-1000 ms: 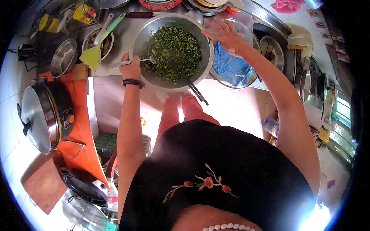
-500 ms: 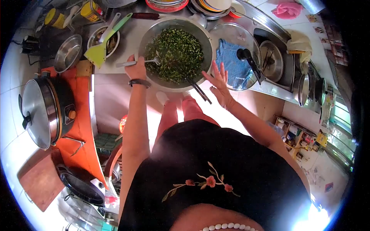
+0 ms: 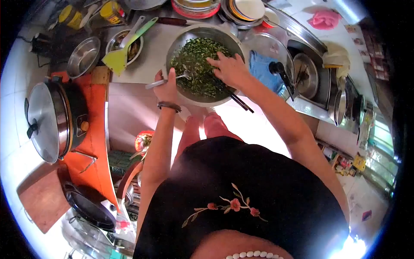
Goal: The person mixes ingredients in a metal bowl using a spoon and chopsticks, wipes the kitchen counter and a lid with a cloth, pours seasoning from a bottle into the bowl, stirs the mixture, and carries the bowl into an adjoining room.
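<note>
A large metal bowl (image 3: 173, 51) holds finely chopped greens (image 3: 198, 47). My left hand (image 3: 166, 90) grips the bowl's near-left rim, its thumb on the inner side. A metal spoon (image 3: 156, 83) lies across that rim at the left hand, its head in the greens. My right hand (image 3: 230, 70) is over the right part of the bowl, fingers apart, fingertips at the greens; whether they touch is unclear. Dark chopsticks (image 3: 241, 102) stick out over the near-right rim below the right hand, their other ends among the greens.
Left of the bowl are a green spatula (image 3: 116, 60) across a small bowl and an empty metal dish (image 3: 84, 57). A glass lid (image 3: 282, 52) over a blue cloth (image 3: 263, 69) lies right, beside the sink (image 3: 324, 82). A lidded electric pot (image 3: 45, 121) stands far left.
My right hand has moved from outside the bowl's right rim to over the greens. The bowl and left hand appear slightly lower and further right in view.
</note>
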Available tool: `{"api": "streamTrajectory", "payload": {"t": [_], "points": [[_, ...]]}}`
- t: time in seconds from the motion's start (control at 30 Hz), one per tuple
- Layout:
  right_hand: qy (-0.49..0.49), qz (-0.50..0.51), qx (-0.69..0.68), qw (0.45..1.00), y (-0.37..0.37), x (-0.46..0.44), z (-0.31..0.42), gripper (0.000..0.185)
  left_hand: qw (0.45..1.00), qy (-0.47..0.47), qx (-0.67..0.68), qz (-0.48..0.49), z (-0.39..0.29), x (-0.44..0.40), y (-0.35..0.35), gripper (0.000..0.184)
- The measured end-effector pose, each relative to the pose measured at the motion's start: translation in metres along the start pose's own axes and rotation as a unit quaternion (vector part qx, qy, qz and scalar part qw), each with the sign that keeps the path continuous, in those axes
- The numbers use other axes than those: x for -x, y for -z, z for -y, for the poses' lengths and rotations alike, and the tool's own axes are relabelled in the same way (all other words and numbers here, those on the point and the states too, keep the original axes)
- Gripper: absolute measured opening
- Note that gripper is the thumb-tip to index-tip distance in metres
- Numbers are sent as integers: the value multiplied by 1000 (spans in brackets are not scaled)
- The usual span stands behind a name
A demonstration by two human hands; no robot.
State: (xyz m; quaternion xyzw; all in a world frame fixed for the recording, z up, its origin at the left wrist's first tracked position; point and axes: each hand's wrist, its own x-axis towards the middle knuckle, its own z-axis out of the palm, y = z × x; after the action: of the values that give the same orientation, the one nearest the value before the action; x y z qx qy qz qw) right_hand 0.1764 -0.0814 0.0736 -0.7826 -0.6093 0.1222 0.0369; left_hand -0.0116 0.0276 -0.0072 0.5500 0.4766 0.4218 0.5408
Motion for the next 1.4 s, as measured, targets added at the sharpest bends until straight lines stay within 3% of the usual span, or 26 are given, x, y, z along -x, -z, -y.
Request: {"api": "streamTrajectory", "payload": {"t": [0.03, 0.1, 0.17, 0.2, 0.3, 0.33, 0.37, 0.4, 0.5, 0.57, 0.63, 0.67, 0.73, 0.77, 0.8, 0.9, 0.93, 1.0, 1.1, 1.17, 1.2, 1.3, 1.33, 1.4], "points": [[-25, 33, 7, 999, 1, 3, 4, 57, 1000, -4, -13, -9, 15, -2, 3, 52], [-47, 45, -223, 973, -4, 5, -6, 59, 999, 16, -50, -3, 23, 3, 14, 61], [-73, 49, -440, 894, 5, 2, -7, 62, 995, 53, -86, 21, 15, 11, 22, 70], [-168, 138, -599, 771, 15, 3, -8, 73, 991, 124, -37, 41, 12, 18, 28, 77], [-160, 109, -776, 600, 31, 7, -1, 77, 990, 92, -80, 66, 9, 47, 57, 70], [-156, 98, -828, 530, 30, 5, -5, 80, 989, 14, -137, 46, -5, 61, 65, 69], [-173, 76, -837, 513, 32, 4, -4, 80, 979, -65, -191, 26, -27, 72, 70, 68], [-193, 54, -846, 495, 33, 3, 0, 80, 973, -50, -217, 55, -60, 80, 72, 65], [-242, 15, -854, 461, 30, 1, 13, 82, 912, -267, -279, 137, -97, 76, 52, 66], [-247, 10, -869, 428, 26, -2, 24, 83, 899, -293, -212, 247, -121, 64, 15, 71], [-231, 15, -894, 383, 24, -2, 28, 83, 855, -366, -233, 284, -116, 57, -27, 67], [-237, 1, -908, 345, 36, 1, 36, 81, 851, -362, -256, 282, -113, 55, -43, 65], [-191, 11, -924, 331, 55, 6, 36, 78, 843, -350, -299, 279, -102, 51, -67, 63], [-168, 18, -932, 321, 59, 8, 36, 76, 858, -311, -343, 223, -87, 41, -73, 62], [-128, -3, -933, 335, 46, 10, 29, 67, 857, -306, -368, 190, -73, 35, -69, 56], [-113, -76, -749, 648, 76, 29, 49, 60, 865, -284, -382, 156, -84, 20, -55, 40], [-69, -169, -608, 773, 88, 37, 52, 47, 868, -278, -379, 157, -95, 16, -51, 34], [-44, -290, -520, 802, 86, 39, 44, 36, 875, -290, -327, 206, -114, 6, -41, 27], [4, -282, -285, 916, 68, 33, 25, 33, 844, -339, -329, 253, -106, 9, -46, 42], [-2, -136, -158, 978, 40, 21, 14, 38, 811, -331, -412, 253, -101, 27, -57, 54], [-104, 76, -99, 987, 45, 21, 10, 47, 785, -303, -465, 276, -95, 33, -50, 67], [-34, -55, -81, 995, 33, 41, -24, 47, 846, -274, -333, 313, -108, 20, -16, 64], [-20, -105, -139, 985, 39, 51, -27, 54, 893, -217, -252, 302, -118, 15, 0, 62], [-9, -87, -73, 993, 42, 65, -46, 63, 918, -200, -269, 213, -113, 8, 26, 49]]}}
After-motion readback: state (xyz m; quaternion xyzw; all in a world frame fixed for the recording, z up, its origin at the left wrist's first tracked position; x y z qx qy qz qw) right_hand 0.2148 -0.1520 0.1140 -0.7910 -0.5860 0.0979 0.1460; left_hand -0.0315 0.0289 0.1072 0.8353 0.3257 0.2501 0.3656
